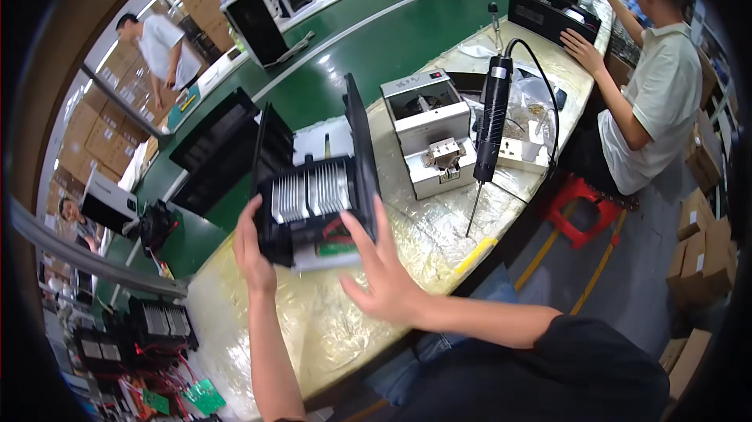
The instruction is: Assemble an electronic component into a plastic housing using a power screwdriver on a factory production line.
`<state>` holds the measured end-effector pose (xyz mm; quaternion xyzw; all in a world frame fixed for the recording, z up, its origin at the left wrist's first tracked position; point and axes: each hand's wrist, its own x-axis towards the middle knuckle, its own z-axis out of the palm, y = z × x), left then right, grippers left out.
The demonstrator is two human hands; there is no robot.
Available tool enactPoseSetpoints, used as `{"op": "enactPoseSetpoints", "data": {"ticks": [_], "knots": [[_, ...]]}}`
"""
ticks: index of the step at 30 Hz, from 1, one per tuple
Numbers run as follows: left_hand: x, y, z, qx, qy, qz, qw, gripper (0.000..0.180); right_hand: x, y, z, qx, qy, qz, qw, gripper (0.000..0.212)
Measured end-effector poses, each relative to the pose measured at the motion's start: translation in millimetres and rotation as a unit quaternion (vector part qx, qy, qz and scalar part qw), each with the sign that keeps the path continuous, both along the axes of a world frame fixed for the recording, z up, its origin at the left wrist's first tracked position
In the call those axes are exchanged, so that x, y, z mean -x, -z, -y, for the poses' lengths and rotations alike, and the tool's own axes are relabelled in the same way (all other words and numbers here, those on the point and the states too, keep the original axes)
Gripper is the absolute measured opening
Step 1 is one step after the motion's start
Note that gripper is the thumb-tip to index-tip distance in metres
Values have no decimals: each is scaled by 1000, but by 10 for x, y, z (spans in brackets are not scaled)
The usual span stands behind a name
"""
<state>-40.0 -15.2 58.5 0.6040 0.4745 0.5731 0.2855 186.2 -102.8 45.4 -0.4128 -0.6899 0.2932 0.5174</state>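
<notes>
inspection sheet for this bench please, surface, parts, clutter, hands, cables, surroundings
Surface: bench covered in wrinkled film; yellow strip at near edge
Job's things: black unit with silver fins, tall side panels
Clutter: pale metal machine, black power screwdriver hanging tip down, plastic bag
Grips: left grip at unit's left side; right grip at its near right corner, fingers spread, exact contact unclear
Cables: black cord looping from screwdriver
Surroundings: seated co-worker, red stool, cardboard boxes

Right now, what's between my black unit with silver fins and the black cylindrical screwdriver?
In the head view, a boxy silver metal machine stands between the unit and screwdriver.
</notes>
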Motion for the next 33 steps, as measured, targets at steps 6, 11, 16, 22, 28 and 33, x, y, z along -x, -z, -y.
{"op": "enactPoseSetpoints", "data": {"ticks": [6,11,16,22,28,33], "knots": [[-343,15,-1934,-98,-121,-48,987,39,93,-431,-274,-168,40,50,984,79],[-959,104,-3004,-18,-99,3,995,43,-107,-17,333,-14,-186,51,981,72],[-1043,-135,-2811,-207,-167,-294,918,55,-619,500,424,-15,-143,125,982,56],[741,-357,-2088,-8,-117,-412,904,30,-507,610,429,-31,-140,6,990,37],[739,-792,-213,-23,102,-341,934,38,-739,284,257,-108,-55,-19,992,39],[743,-331,855,53,-36,-186,980,86,-574,-468,-586,-91,17,21,996,63]]}}
